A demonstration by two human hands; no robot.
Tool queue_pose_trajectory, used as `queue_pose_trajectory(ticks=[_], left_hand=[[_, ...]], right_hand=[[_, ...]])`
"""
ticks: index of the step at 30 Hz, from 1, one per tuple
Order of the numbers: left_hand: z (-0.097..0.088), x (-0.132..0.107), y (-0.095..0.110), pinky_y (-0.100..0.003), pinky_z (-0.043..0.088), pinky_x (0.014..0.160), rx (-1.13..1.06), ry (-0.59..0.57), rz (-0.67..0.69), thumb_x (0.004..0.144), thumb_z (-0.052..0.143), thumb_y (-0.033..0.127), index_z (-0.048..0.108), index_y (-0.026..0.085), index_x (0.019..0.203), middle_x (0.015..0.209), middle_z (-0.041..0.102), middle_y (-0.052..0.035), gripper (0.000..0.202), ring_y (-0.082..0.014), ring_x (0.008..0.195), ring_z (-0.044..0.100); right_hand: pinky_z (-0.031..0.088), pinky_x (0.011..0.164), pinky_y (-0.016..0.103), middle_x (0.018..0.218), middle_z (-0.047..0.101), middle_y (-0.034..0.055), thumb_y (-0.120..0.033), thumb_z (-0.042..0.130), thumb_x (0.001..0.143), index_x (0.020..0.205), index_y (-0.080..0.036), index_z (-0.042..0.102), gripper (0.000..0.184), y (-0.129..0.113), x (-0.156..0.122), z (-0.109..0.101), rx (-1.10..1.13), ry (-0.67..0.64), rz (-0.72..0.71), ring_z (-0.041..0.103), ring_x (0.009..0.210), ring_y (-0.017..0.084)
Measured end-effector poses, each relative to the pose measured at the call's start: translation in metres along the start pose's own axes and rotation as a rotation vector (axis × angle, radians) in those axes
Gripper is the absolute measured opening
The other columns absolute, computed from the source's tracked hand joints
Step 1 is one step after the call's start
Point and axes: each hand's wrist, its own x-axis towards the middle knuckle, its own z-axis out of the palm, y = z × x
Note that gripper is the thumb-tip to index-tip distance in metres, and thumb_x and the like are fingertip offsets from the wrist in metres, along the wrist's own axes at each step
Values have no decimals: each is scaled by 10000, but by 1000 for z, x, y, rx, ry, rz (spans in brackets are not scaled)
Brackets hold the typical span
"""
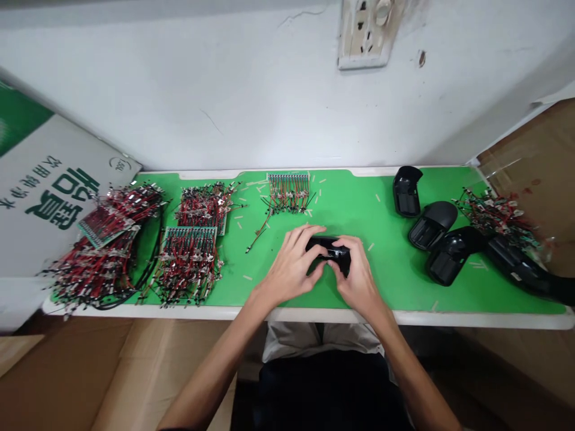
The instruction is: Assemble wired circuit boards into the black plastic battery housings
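1. Left hand (296, 258) and right hand (357, 272), fingers curled, both gripping one glossy black plastic housing (340, 254); neither's nearer, we're touching it with both!
2. Between our palms it lies, long axis roughly left to right, over the green tabletop (390, 281).
3. Rightward, well apart, we spot loose black housings (433, 224).
4. Farthest, beyond and slightly left: our wired circuit board (288, 193).

A pale wall (179, 96) rises directly behind the table (386, 287), marked by thin cracks and a small chipped hole (421, 58). A grimy socket panel (366, 36) is mounted high on it, just left of that hole. The table has a green top and a white edge. A white-and-green printed carton (22, 161) stands at the left end, brown cardboard (550, 155) at the right. Light falls softly, dimming below the tabletop.
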Motion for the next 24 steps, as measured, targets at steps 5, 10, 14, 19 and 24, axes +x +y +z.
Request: queue_pose_trajectory(ticks=[5, 10, 14, 19, 24], left_hand=[[12, 5, 5, -552, 433, 1148, 52, 9, -22, 969, 543, 197, 625, 220, 1081, 1505, 504, -109, 140, -296, 1437, 405], [14, 10, 9, -596, 406, 1170, 177, -74, -17, 933, 500, 97, 578, 172, 1178, 1520, 467, -164, 268, -345, 1499, 328], [16, 12, 10, -597, 390, 1187, 185, -124, -6, 814, 525, 9, 546, 136, 1196, 1469, 482, -194, 403, -363, 1482, 342], [11, 14, 7, -555, 416, 1155, 169, -171, 28, 854, 499, 29, 548, 154, 1142, 1388, 539, -174, 318, -335, 1410, 435], [-2, 11, 2, -498, 443, 1099, 72, -140, 37, 985, 454, 167, 508, 196, 1256, 1390, 589, -139, 279, -273, 1310, 554]], right_hand=[[465, 1075, 527, 1289, 525, 131, -211, 492, 1032, 1291, -246, 486, 262, 0, 0, -1, -11, 0, -3, 522, 1251, 285], [458, 1085, 514, 1293, 517, 124, -146, 483, 1011, 1284, -253, 491, 294, -2, 0, 0, -7, 7, -10, 517, 1258, 274], [448, 1091, 502, 1282, 515, 121, -144, 490, 1012, 1276, -248, 488, 283, -3, -1, 2, 2, 11, 9, 515, 1256, 267], [455, 1079, 495, 1272, 520, 118, -172, 495, 1021, 1263, -245, 485, 254, -4, -1, 1, 15, 8, 24, 523, 1238, 267], [463, 1073, 500, 1261, 532, 118, -226, 491, 1044, 1259, -249, 492, 216, -6, 1, -2, 12, -22, 35, 527, 1228, 273]])
